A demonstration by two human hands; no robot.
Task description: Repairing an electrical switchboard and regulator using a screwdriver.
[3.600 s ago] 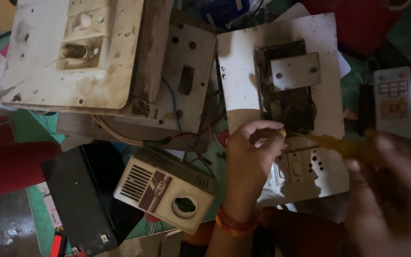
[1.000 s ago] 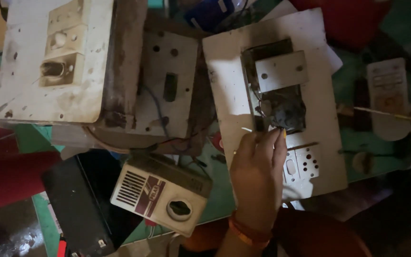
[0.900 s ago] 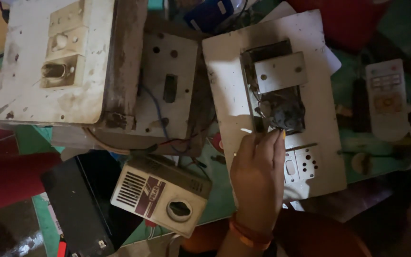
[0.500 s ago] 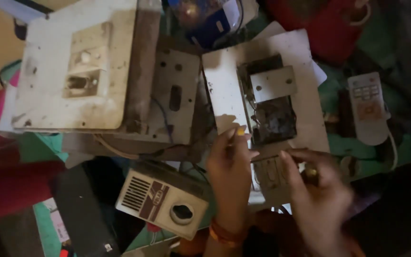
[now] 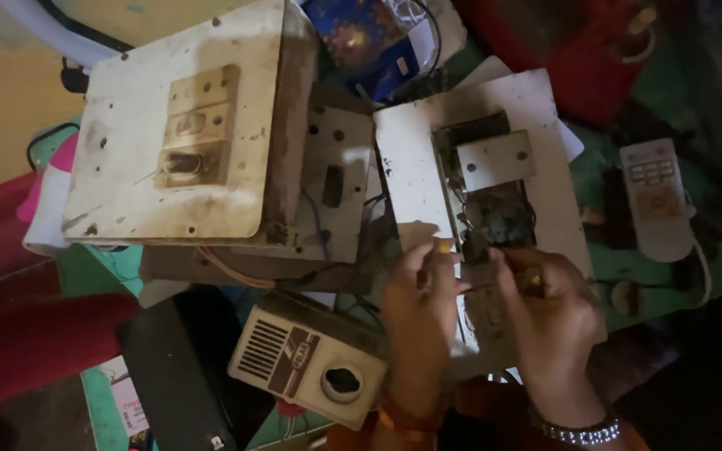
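A white switchboard panel (image 5: 411, 167) lies in the middle, with a small white cover plate (image 5: 495, 159) over its dark opening (image 5: 503, 221). My left hand (image 5: 419, 313) rests on the panel's lower edge, its fingers pinched on a small yellow piece (image 5: 443, 246). My right hand (image 5: 549, 326) is beside it, fingers closed on a small yellowish tool (image 5: 532, 281) at the dark wiring in the opening. Both hands cover the panel's lower part. A bangle sits on each wrist.
A large dirty switch box (image 5: 177, 150) fills the upper left, with a holed plate (image 5: 336, 184) beside it. A beige regulator box (image 5: 307, 363) and a black box (image 5: 177, 367) lie at the lower left. A white remote (image 5: 653, 196) is on the right, a red bag (image 5: 603, 50) above.
The view has shifted. My right hand has come back in from the right and joined my left hand at the panel's opening; the left hand has moved slightly left.
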